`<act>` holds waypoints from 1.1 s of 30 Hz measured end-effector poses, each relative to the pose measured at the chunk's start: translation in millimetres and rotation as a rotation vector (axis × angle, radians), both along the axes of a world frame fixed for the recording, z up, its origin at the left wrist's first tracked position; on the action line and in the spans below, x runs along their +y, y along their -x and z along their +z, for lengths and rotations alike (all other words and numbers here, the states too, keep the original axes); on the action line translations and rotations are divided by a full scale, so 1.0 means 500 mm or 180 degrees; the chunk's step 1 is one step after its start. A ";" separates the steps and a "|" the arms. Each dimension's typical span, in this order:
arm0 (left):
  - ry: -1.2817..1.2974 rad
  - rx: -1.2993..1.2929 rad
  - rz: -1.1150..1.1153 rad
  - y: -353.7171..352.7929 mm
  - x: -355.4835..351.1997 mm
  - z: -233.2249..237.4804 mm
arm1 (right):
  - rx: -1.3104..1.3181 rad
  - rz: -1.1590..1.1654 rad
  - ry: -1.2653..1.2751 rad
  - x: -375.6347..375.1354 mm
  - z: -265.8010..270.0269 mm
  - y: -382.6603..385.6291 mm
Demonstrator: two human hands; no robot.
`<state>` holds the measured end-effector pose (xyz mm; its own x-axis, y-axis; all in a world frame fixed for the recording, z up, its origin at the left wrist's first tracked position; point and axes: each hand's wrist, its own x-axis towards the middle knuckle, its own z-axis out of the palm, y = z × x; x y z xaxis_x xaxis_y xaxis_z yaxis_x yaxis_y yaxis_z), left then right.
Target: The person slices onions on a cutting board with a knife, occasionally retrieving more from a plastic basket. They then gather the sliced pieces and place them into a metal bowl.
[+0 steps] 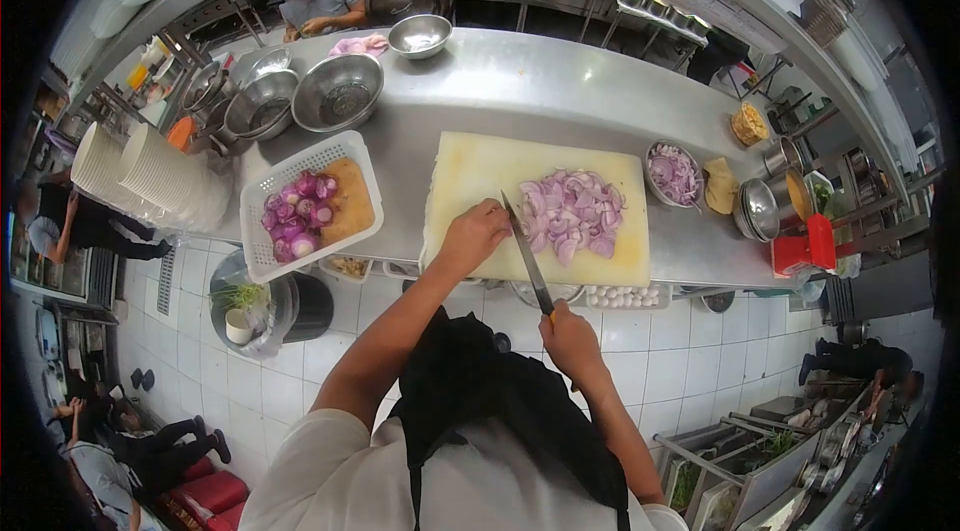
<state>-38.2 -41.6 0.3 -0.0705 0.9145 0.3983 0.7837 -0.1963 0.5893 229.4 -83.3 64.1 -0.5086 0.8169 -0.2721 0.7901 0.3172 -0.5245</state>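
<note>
My right hand (572,339) is wrapped round the handle of a long kitchen knife (528,256), at the near edge of the cutting board. The blade points away from me, its tip over the pale cutting board (462,166). Beside the blade, on its left, my left hand (480,233) rests low over the board with curled fingers; whatever they may hold is hidden. A pile of sliced red onion (575,211) lies just right of the blade. Further left, a white perforated basket (257,249) holds several whole peeled red onions (297,214) and a brown flat piece.
A metal bowl of sliced onion (673,174) stands right of the board, near a red box (805,246). Metal bowls (338,91) and stacked white containers (150,166) stand at left. A bin (305,306) and egg tray (625,297) are below. Other people work around the kitchen.
</note>
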 end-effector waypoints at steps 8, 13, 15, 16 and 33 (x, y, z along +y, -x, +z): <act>-0.0027 -0.0070 0.0034 0.000 -0.002 0.003 | -0.0038 0.0058 -0.0063 0.040 -0.096 0.034; -0.0061 -0.0226 0.0094 -0.002 -0.005 0.000 | 0.0125 0.0039 -0.0043 0.045 -0.063 0.012; -0.0116 -0.0186 0.0092 0.001 -0.006 -0.004 | 0.0132 -0.0011 -0.0077 0.033 -0.050 0.010; -0.0150 -0.0167 0.0085 0.000 -0.005 -0.006 | 0.0172 -0.0013 -0.0115 0.031 -0.045 0.009; -0.0063 -0.0146 0.0069 0.003 0.002 -0.014 | 0.0027 0.0008 -0.0037 0.015 -0.015 0.019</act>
